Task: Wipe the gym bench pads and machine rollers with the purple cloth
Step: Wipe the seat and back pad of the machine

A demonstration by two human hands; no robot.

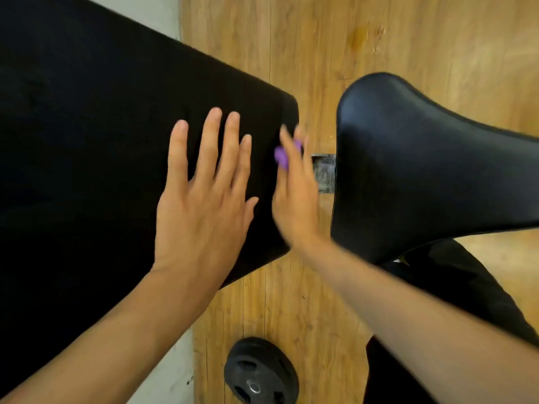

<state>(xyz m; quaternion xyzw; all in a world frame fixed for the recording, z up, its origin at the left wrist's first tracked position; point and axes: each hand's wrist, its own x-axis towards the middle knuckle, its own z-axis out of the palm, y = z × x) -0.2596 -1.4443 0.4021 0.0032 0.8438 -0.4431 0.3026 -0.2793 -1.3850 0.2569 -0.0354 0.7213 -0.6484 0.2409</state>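
We see only a small bunched piece of the purple cloth (282,156), peeking out from between the fingers (287,141) of the right hand (294,196). The rest of it is hidden inside the hand. That hand is smeared by motion blur, so we can make out that its fingers are closed around the cloth, but not how each one lies. It sits at the rounded end corner of the large black bench pad (102,126), where the pad's edge meets the gap.

The left hand (201,205) lies flat on the same pad, just beside the right hand, with its fingers straight, spread and holding nothing. The pad runs out of view on the left and at the top, and its surface is too dark to show any detail.

Across the gap stands a second black seat pad (423,170), shinier and cut off at the right edge. Between the two pads a short piece of grey metal frame (323,173) shows, most of it hidden beneath them. Below everything lies a wooden floor (379,39). A black weight plate (261,371) rests on it near the bottom edge, partly cut off. A dark trouser leg (466,287) shows at lower right, behind the right forearm.
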